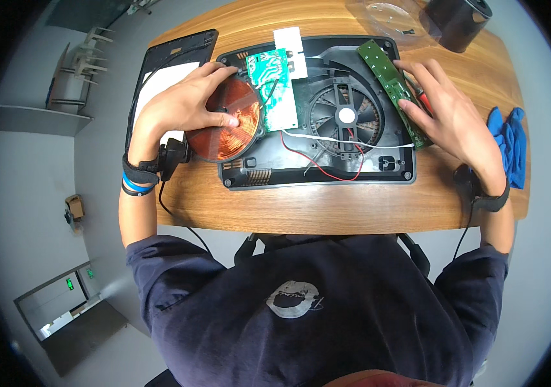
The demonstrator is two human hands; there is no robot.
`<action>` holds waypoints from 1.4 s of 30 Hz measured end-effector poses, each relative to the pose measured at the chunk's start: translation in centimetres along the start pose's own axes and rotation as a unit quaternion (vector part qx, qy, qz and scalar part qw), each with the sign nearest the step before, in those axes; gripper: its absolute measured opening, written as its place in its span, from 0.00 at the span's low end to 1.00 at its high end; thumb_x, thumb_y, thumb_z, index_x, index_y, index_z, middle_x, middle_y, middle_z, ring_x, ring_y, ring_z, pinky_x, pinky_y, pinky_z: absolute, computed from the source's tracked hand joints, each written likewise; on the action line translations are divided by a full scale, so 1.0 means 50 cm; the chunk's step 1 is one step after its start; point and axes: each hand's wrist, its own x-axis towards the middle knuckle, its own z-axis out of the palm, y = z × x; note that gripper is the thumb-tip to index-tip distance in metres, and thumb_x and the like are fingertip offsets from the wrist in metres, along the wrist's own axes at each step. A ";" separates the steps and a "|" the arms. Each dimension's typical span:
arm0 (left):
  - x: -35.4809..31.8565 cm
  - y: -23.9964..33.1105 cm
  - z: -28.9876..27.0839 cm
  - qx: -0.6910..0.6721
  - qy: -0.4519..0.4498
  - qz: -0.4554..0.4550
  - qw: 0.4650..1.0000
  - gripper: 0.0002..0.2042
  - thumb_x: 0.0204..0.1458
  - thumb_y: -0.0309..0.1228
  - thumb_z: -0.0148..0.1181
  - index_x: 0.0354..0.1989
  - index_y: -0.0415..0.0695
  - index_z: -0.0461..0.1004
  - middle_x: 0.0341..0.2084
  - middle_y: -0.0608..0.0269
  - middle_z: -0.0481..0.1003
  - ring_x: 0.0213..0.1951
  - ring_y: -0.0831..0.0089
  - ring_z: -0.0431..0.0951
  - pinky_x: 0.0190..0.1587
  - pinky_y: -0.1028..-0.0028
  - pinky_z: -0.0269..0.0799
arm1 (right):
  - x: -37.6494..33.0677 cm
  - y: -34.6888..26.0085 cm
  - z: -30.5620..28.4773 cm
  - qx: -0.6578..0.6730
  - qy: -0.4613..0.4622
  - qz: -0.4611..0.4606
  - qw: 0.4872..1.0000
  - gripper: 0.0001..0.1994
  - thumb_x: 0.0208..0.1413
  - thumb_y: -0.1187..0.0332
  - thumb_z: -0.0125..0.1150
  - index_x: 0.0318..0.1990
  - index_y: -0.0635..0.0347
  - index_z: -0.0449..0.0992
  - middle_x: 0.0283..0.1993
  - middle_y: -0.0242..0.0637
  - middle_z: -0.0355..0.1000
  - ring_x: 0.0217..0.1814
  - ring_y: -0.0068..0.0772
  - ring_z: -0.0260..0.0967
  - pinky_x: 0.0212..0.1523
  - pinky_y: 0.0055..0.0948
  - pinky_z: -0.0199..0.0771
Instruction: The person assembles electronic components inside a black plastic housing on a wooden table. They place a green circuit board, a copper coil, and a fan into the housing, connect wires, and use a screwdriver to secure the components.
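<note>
My left hand grips a round copper coil, its thumb across the windings and its fingers at the far rim. The coil rests tilted over the left edge of a black plastic housing. A green and white circuit board lies in the housing beside the coil. To the right sits a black fan with a white hub. My right hand holds the right edge of a long, narrow green circuit board, thumb and index finger on it. A red-handled tool shows partly under that hand.
A black panel and a white sheet lie at the left. Red and white wires cross the housing. A clear plastic tray and a black container stand at the back right. Blue cloth gloves lie at the right.
</note>
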 end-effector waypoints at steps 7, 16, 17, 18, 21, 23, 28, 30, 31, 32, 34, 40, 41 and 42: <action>-0.013 0.002 0.000 -0.041 -0.001 -0.065 0.997 0.43 0.43 0.38 0.87 0.68 0.44 0.70 0.58 0.47 0.75 0.60 0.44 0.79 0.63 0.53 0.78 | 0.189 -0.056 0.023 0.057 -0.098 -0.161 0.980 0.35 0.70 0.56 0.69 0.79 0.51 0.61 0.75 0.46 0.65 0.78 0.56 0.68 0.75 0.47 0.72; -0.030 -0.029 0.012 -0.134 0.089 0.006 0.987 0.31 0.46 0.31 0.86 0.55 0.41 0.72 0.43 0.58 0.78 0.49 0.60 0.80 0.55 0.62 0.77 | 0.443 -0.055 0.147 0.035 -0.164 -0.164 0.972 0.48 0.60 0.45 0.79 0.80 0.59 0.61 0.71 0.60 0.74 0.71 0.60 0.76 0.71 0.49 0.77; -0.029 -0.034 0.010 -0.169 0.080 0.002 0.982 0.30 0.47 0.30 0.86 0.54 0.41 0.72 0.41 0.61 0.77 0.46 0.66 0.77 0.53 0.65 0.76 | 0.452 -0.049 0.154 0.021 -0.148 -0.165 0.975 0.47 0.60 0.46 0.79 0.79 0.60 0.63 0.69 0.59 0.76 0.69 0.59 0.77 0.70 0.48 0.77; -0.027 -0.037 0.001 -0.204 0.070 -0.001 0.976 0.28 0.48 0.30 0.86 0.52 0.41 0.72 0.39 0.64 0.75 0.43 0.71 0.75 0.51 0.68 0.75 | 0.459 -0.044 0.163 0.006 -0.133 -0.165 0.977 0.45 0.60 0.47 0.79 0.77 0.61 0.66 0.66 0.59 0.78 0.67 0.59 0.79 0.69 0.48 0.78; -0.044 -0.039 0.008 -0.236 0.095 -0.015 0.967 0.21 0.57 0.33 0.81 0.54 0.41 0.79 0.38 0.67 0.75 0.42 0.76 0.71 0.48 0.71 0.73 | 0.468 -0.039 0.168 0.005 -0.119 -0.168 0.979 0.39 0.60 0.50 0.79 0.72 0.64 0.72 0.64 0.58 0.80 0.67 0.58 0.79 0.69 0.47 0.79; -0.049 -0.041 0.012 -0.237 0.082 -0.018 0.968 0.17 0.65 0.36 0.74 0.56 0.40 0.83 0.40 0.66 0.78 0.43 0.77 0.73 0.50 0.72 0.74 | 0.468 -0.032 0.169 0.016 -0.105 -0.176 0.979 0.35 0.60 0.54 0.80 0.68 0.65 0.76 0.63 0.57 0.80 0.67 0.57 0.79 0.68 0.46 0.79; -0.049 -0.051 0.031 -0.317 0.073 0.014 0.945 0.13 0.71 0.34 0.67 0.54 0.35 0.80 0.41 0.64 0.80 0.45 0.77 0.76 0.54 0.72 0.75 | 0.448 -0.110 0.079 0.029 -0.214 -0.072 0.974 0.40 0.56 0.55 0.84 0.70 0.67 0.71 0.53 0.48 0.83 0.57 0.45 0.83 0.56 0.42 0.85; -0.056 -0.045 0.029 -0.319 0.112 0.058 0.939 0.12 0.72 0.31 0.66 0.54 0.35 0.79 0.41 0.64 0.81 0.44 0.77 0.77 0.53 0.72 0.76 | 0.430 -0.117 0.049 0.069 -0.201 -0.075 0.974 0.34 0.57 0.55 0.83 0.63 0.66 0.74 0.50 0.48 0.83 0.53 0.44 0.83 0.53 0.41 0.84; -0.060 -0.042 0.026 -0.309 0.128 0.078 0.939 0.11 0.72 0.30 0.66 0.54 0.35 0.78 0.42 0.64 0.81 0.44 0.78 0.77 0.52 0.72 0.77 | 0.417 -0.133 0.018 0.072 -0.204 -0.073 0.974 0.33 0.57 0.55 0.83 0.61 0.66 0.74 0.49 0.48 0.83 0.53 0.44 0.83 0.53 0.40 0.84; -0.062 -0.039 0.017 -0.298 0.143 0.099 0.939 0.11 0.72 0.29 0.65 0.55 0.36 0.77 0.43 0.64 0.81 0.45 0.79 0.78 0.52 0.73 0.78 | 0.404 -0.145 -0.008 0.076 -0.206 -0.070 0.973 0.32 0.57 0.56 0.83 0.60 0.66 0.74 0.49 0.48 0.83 0.52 0.43 0.83 0.53 0.40 0.84; -0.072 -0.021 -0.015 -0.267 0.143 0.074 0.950 0.11 0.71 0.27 0.65 0.57 0.36 0.75 0.45 0.63 0.82 0.46 0.80 0.79 0.51 0.74 0.79 | 0.386 -0.137 -0.022 0.084 -0.176 -0.098 0.976 0.30 0.58 0.59 0.83 0.59 0.65 0.73 0.48 0.44 0.81 0.51 0.39 0.80 0.53 0.38 0.83; -0.119 0.041 -0.078 -0.272 0.195 0.052 0.941 0.15 0.65 0.21 0.70 0.58 0.36 0.76 0.48 0.61 0.83 0.48 0.79 0.83 0.55 0.73 0.86 | 0.284 -0.183 -0.087 0.110 -0.043 -0.184 0.976 0.26 0.61 0.60 0.80 0.59 0.62 0.75 0.50 0.40 0.80 0.50 0.35 0.80 0.50 0.35 0.84; -0.121 0.051 -0.087 -0.256 0.196 0.050 0.945 0.15 0.64 0.21 0.71 0.57 0.36 0.77 0.48 0.60 0.84 0.48 0.79 0.83 0.53 0.73 0.85 | 0.260 -0.193 -0.095 0.110 -0.017 -0.188 0.976 0.25 0.61 0.60 0.79 0.59 0.62 0.75 0.50 0.40 0.80 0.50 0.35 0.80 0.50 0.34 0.85; -0.122 0.059 -0.094 -0.240 0.197 0.048 0.949 0.15 0.63 0.21 0.72 0.56 0.36 0.77 0.47 0.60 0.84 0.47 0.78 0.83 0.52 0.73 0.85 | 0.263 -0.165 -0.081 0.088 0.025 -0.254 0.963 0.24 0.62 0.61 0.78 0.59 0.62 0.75 0.50 0.40 0.79 0.50 0.35 0.80 0.49 0.34 0.85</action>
